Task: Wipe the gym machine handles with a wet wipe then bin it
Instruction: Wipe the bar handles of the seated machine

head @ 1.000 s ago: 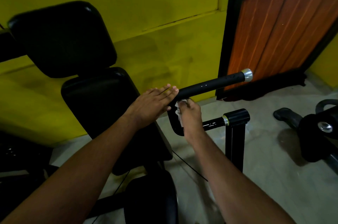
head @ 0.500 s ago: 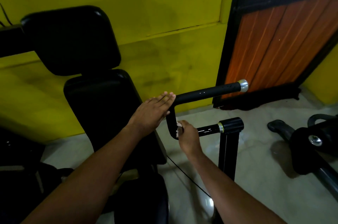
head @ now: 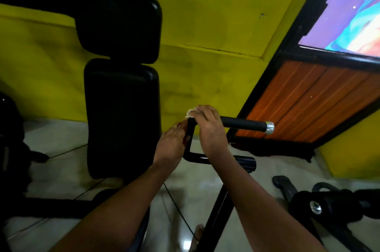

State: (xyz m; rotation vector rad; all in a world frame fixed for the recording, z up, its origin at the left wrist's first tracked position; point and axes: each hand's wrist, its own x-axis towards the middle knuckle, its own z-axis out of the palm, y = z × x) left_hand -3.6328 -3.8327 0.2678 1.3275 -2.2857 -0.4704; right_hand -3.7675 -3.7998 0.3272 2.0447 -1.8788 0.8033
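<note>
Our right hand wraps wipe round handle bend to scrub; left hand steadies it, grip unclear.

Hands x2, wipe x1, handle x1, pads x2.

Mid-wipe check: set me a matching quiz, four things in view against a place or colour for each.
Things:
1 wet wipe
2 left hand
3 end cap
4 back pad

Descriptions:
A silver, at the free end of the handle
B against the handle's upright stretch, below the bend
C black, farthest left of the four
D white, under the right hand at the bend

Pairs: 1-D, 2-B, 3-A, 4-C
</note>
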